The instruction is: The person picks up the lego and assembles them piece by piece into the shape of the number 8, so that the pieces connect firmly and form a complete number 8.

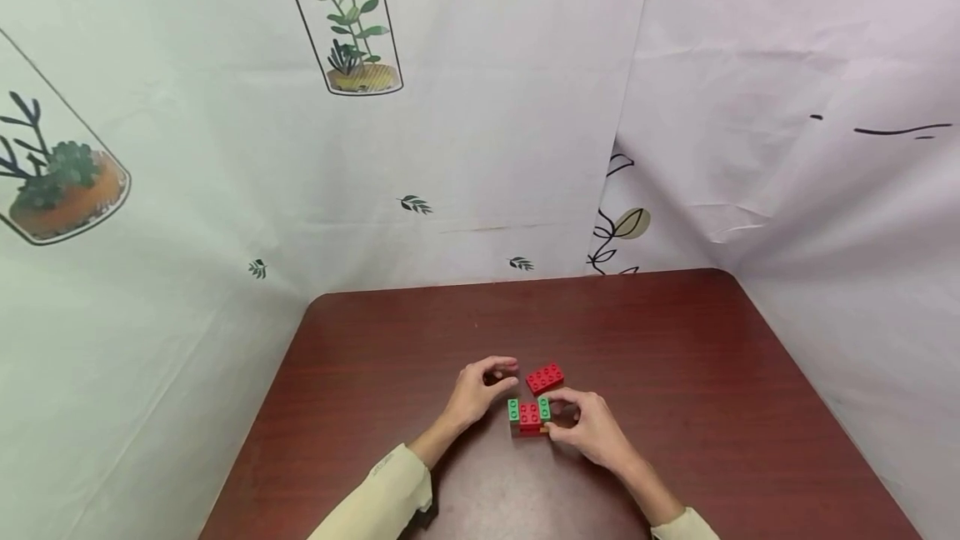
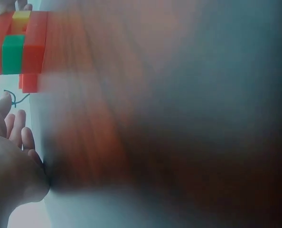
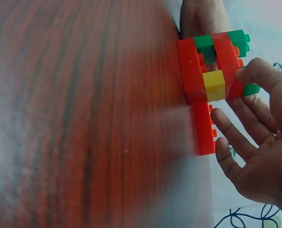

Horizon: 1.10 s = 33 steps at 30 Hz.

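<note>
A small stack of toy building bricks (image 1: 529,413) stands on the table, with red bricks in two levels and green bricks on top at both ends. Between its red levels, the right wrist view shows a yellow brick (image 3: 214,86) and a green brick (image 3: 205,48). My right hand (image 1: 592,429) pinches the stack's right end between thumb and fingers. Left of the stack, my left hand (image 1: 476,394) is held with its fingers loosely curved, apart from the stack and holding nothing. Just behind the stack lies a loose red brick (image 1: 544,377), studs up.
The brown wooden table (image 1: 405,340) reaches back to a white printed cloth (image 1: 480,148), which also hangs along both sides. Dark line drawings of plants mark the cloth.
</note>
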{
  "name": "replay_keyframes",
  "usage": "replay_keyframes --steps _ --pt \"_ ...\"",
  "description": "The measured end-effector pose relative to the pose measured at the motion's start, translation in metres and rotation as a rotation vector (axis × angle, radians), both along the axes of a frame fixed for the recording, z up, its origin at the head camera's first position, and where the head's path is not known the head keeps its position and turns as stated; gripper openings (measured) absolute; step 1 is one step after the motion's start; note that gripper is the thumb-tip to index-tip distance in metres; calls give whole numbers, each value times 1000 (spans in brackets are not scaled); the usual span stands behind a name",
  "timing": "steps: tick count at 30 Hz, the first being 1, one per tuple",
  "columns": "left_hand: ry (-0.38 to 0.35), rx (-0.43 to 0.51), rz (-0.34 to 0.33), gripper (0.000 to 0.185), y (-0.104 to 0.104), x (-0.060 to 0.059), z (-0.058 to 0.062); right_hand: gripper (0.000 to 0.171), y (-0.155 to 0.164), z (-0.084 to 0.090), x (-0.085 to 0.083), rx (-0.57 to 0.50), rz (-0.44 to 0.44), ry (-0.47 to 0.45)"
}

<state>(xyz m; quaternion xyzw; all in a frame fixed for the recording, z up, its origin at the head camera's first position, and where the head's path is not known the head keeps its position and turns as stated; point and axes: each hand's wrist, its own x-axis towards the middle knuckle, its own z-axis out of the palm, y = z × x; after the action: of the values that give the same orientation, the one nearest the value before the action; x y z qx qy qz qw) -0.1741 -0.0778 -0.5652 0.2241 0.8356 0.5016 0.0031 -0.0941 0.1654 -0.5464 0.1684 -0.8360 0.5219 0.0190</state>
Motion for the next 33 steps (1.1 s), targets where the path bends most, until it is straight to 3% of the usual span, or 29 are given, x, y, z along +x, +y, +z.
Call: replay_keyframes --steps 6,10,17,33 --pt "-39 -52 -51 38 7 -7 -3 34 0 0 0 6 -4 -13" --pt "-20 -114 -56 41 11 -9 -2 34 0 -1 0 -2 -4 -25" --pt "6 -219 -33 42 16 -7 0 34 0 -5 0 -2 -2 -26" --pt "61 -312 10 42 21 -4 -6 31 4 -14 -2 -55 34 -53"
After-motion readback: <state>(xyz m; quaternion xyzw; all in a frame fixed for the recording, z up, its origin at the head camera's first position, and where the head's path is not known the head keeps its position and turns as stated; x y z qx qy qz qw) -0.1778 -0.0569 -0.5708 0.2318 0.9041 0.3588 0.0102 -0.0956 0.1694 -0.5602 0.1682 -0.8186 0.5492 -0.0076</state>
